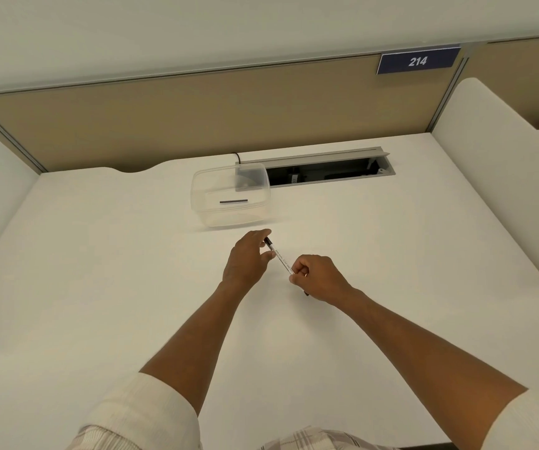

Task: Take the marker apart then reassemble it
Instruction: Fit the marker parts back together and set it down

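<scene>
Marker hangs slantwise just above the white table between both outstretched hands, the left hand pinching its dark far end with fingertips while the right hand is curled closed around its near end.

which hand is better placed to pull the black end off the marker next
Left, probably. The left hand already has its fingertips at the black end of the slim white marker, while the right hand has a closed grip on the other end and can steady it.
</scene>
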